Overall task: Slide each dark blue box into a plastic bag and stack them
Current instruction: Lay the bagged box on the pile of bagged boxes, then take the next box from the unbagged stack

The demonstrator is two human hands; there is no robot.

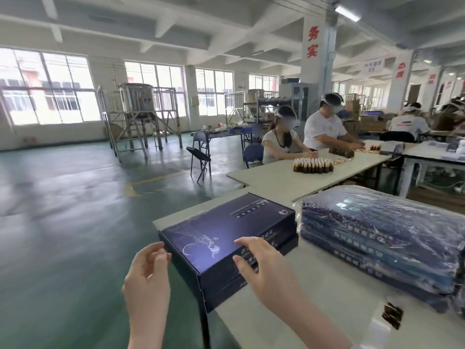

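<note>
Both hands are out in front of me, neither closed on anything. My left hand hovers loosely curled just beside the near-left corner of the top dark blue box, and I cannot tell whether it touches. My right hand lies with fingers spread on the box's near-right edge. That box sits unbagged on at least one more like it, right at the near-left edge of the desk. To lift it well, I judge I should take opposite sides squarely and keep it level, so the one beneath is not dragged off. No empty bag is in view. Just to the right, the bagged stack holds several boxes, each in crinkled clear plastic. Farther off, brown bottles stand on another desk where two people sit.
</note>
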